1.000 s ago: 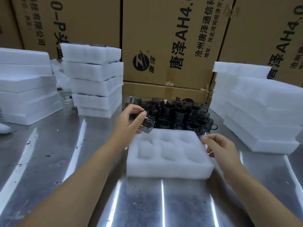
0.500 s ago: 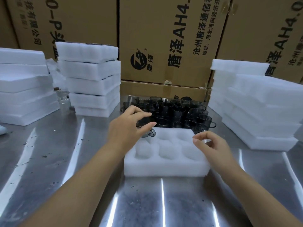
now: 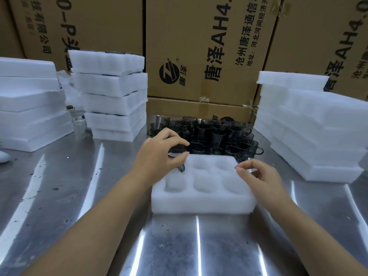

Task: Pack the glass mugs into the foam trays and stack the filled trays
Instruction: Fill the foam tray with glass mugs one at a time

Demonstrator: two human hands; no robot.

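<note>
Behind the mugs (image 3: 216, 136), "唐泽AH4" cartons (image 3: 191, 36)

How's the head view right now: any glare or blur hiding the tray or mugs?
Head view: glare streaks across the steel table; white tray washed out, pockets faint; dark mugs behind merge into one mass; left hand mostly covers its mug; boxes lean from wide-angle distortion; no obvious blur.

- Single view, head-worn, wide-angle (straight lines lean near the borders).
- Faces forward and down over the steel desk (image 3: 65, 206), with cartons (image 3: 199, 46) walling the far side.
- Near range: left hand (image 3: 159, 158) and right hand (image 3: 260, 176) come in from the bottom edge and sit mid-frame, close under the lens.
</note>
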